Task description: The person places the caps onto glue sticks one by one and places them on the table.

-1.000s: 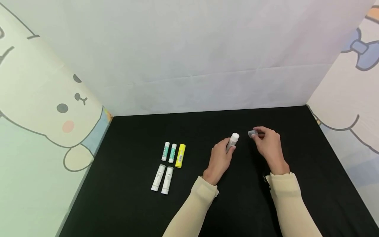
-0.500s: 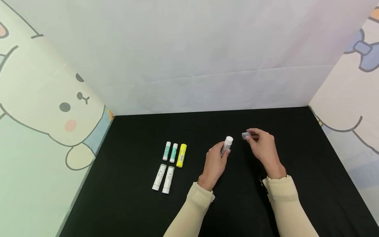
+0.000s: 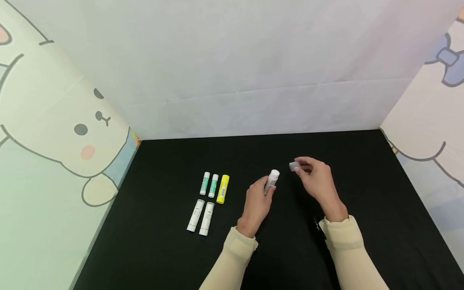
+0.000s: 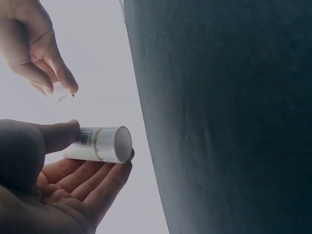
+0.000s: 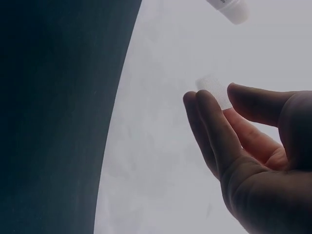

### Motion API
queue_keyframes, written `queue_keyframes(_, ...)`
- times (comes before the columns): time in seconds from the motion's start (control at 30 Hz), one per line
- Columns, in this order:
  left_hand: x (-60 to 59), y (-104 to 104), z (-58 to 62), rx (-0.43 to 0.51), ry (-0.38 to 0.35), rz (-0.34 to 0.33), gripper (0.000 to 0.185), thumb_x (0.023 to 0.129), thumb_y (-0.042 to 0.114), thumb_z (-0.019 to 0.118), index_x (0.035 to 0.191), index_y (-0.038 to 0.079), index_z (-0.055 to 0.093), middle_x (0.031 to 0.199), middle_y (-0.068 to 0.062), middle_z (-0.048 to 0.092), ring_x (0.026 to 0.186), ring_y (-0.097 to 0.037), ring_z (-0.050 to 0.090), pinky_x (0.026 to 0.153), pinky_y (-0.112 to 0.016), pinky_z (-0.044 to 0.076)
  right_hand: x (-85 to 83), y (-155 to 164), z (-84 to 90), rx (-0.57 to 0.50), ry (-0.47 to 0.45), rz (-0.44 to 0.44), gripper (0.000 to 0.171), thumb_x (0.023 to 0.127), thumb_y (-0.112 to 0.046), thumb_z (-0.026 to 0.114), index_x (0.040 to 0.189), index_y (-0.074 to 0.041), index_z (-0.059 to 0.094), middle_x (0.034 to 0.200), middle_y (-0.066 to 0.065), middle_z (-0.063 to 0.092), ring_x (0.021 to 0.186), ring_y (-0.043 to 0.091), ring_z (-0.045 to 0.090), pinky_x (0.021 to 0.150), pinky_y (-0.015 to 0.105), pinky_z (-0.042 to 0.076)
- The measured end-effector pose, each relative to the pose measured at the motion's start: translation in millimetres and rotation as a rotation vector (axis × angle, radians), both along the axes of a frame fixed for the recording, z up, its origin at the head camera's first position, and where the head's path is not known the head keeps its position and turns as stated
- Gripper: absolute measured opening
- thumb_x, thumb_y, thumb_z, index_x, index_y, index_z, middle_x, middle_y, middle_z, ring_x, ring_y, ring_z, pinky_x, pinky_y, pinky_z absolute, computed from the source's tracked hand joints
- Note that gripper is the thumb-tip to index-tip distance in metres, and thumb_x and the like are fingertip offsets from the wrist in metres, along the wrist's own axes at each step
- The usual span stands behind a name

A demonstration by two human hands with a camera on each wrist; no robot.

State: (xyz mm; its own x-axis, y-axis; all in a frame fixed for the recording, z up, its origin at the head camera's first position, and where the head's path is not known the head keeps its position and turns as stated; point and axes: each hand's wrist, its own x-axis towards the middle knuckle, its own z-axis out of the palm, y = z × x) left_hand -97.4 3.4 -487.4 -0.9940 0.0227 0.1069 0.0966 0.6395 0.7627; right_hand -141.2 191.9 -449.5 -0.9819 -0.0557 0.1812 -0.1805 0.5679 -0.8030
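The left hand (image 3: 258, 198) held an uncapped glue stick (image 3: 272, 180) in a curled grip above the black counter (image 3: 362, 169), open end tilted toward 1 o'clock. The right hand (image 3: 316, 180), at 3 o'clock of it, pinched the translucent cap (image 3: 294, 166) between thumb and fingertips, just apart from the tube. Five capped sticks (image 3: 209, 197) lay flat at 9 o'clock.

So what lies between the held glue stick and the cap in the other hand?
Nothing: in the head view only bare black table shows between glue stick and cap.
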Motion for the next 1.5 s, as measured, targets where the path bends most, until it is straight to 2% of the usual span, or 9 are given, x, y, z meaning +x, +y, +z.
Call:
queue_keyframes(0.33,8.9,-11,2.7,-0.004,-0.025,0.01,0.029,0.103,0.012,0.07,0.13,0.002,0.068,0.122,-0.013,0.074,0.107,-0.024,0.073,0.094,-0.044,0.06,5.9,-10,3.3,-0.021,0.007,0.044,0.028,0.099,0.006,0.069,0.126,0.006,0.071,0.123,0.03,0.071,0.107,0.042,0.073,0.089,0.056,0.06)
queue_keyframes(0.6,14.8,-21,2.5,-0.015,0.002,0.019,0.026,0.102,0.011,0.072,0.126,0.003,0.07,0.119,-0.013,0.075,0.104,-0.024,0.073,0.091,-0.044,0.06,12.0,-20,2.0,-0.03,-0.006,0.089,0.029,0.099,0.005,0.07,0.128,0.004,0.071,0.125,0.028,0.071,0.108,0.039,0.073,0.091,0.055,0.06)
queue_keyframes(0.87,20.5,-29,3.5,-0.005,-0.017,0.032,0.027,0.102,0.011,0.072,0.128,0.003,0.069,0.119,-0.013,0.075,0.103,-0.023,0.072,0.092,-0.045,0.06,16.8,-32,3.6,-0.048,-0.009,0.118,0.029,0.098,0.006,0.071,0.127,0.004,0.071,0.124,0.026,0.071,0.108,0.038,0.073,0.092,0.054,0.06)
queue_keyframes(1.13,24.2,-35,5.1,-0.023,-0.023,0.05,0.027,0.102,0.012,0.072,0.127,0.003,0.07,0.117,-0.012,0.075,0.099,-0.022,0.072,0.089,-0.044,0.06,20.9,-44,6.0,-0.055,-0.016,0.171,0.031,0.098,0.005,0.072,0.128,0.003,0.071,0.123,0.023,0.072,0.106,0.035,0.074,0.088,0.05,0.062)
queue_keyframes(1.5,32.1,-44,4.5,-0.045,0.002,0.066,0.023,0.101,0.011,0.073,0.124,0.003,0.071,0.115,-0.011,0.076,0.101,-0.024,0.074,0.085,-0.044,0.061,25.3,-58,10.9,-0.073,-0.028,0.227,0.031,0.098,0.004,0.072,0.128,0.003,0.071,0.123,0.021,0.072,0.108,0.033,0.074,0.089,0.047,0.062)
